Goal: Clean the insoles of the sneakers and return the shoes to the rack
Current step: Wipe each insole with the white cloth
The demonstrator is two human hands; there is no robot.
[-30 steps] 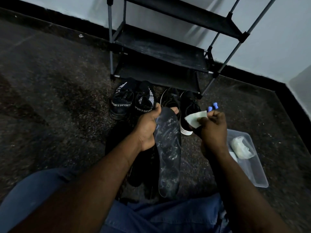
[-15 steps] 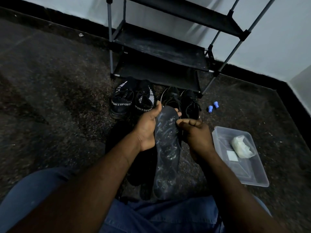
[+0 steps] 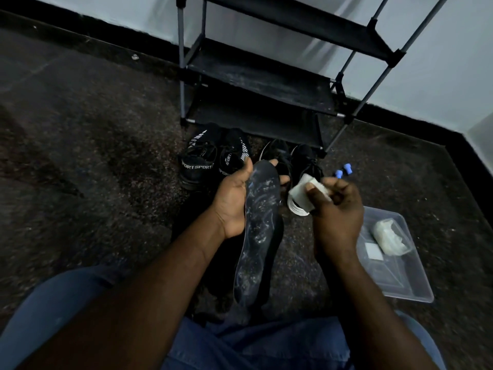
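Note:
My left hand (image 3: 234, 201) grips a long dark insole (image 3: 257, 236) near its toe end, its face smeared with pale streaks. My right hand (image 3: 337, 209) pinches a folded white wipe (image 3: 302, 194) just right of the insole, apart from it. On the floor beyond stand a black pair marked SPORT (image 3: 210, 158) and a black pair with white soles (image 3: 293, 161), partly hidden by my hands. The black shoe rack (image 3: 264, 76) stands behind them, with no shoes on the shelves in view.
A clear plastic tray (image 3: 400, 276) lies on the floor at my right, holding a white wad (image 3: 389, 237) and a small white square (image 3: 373, 255). Two small blue caps (image 3: 343, 170) sit near the rack's right foot. Dark speckled floor, walls behind and right.
Half a second ago my right hand was against the insole's toe end; now it has drawn away to the right with the wipe showing. My left hand keeps holding the insole.

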